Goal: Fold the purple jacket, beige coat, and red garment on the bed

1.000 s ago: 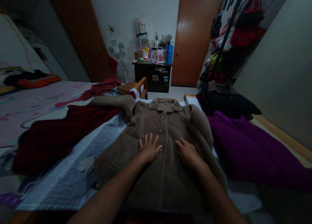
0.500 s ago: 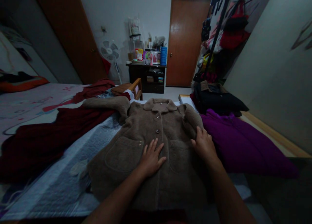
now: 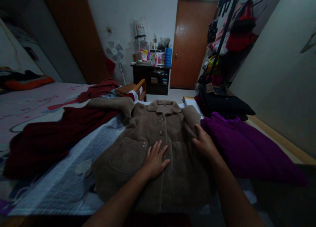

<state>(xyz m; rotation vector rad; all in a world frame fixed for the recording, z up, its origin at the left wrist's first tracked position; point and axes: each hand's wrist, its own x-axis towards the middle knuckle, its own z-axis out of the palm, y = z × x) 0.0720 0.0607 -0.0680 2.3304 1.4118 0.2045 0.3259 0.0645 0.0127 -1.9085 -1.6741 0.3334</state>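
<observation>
A brown fleece coat (image 3: 153,184) lies spread front up, its collar away from me and its buttons down the middle. My left hand (image 3: 155,159) rests flat on the coat's front beside the button line, fingers spread. At the coat's right side, my right hand (image 3: 204,143) has its fingers curled round the edge by the sleeve, with the thumb on top. The right sleeve (image 3: 191,118) is bent down along the body, and the left sleeve (image 3: 111,103) stretches out to the side over a dark red garment (image 3: 56,131).
A purple padded garment (image 3: 247,148) lies right of the coat, below a stack of dark folded clothes (image 3: 222,100). Light quilted bedding (image 3: 69,174) shows at the left. A wooden chair (image 3: 142,88), a fan (image 3: 115,52) and a dark cabinet (image 3: 150,78) stand beyond.
My right hand has drawn the coat's right side and sleeve a little inward, so the right pocket looks narrower. The left hand stays flat on the coat. The view has shifted slightly.
</observation>
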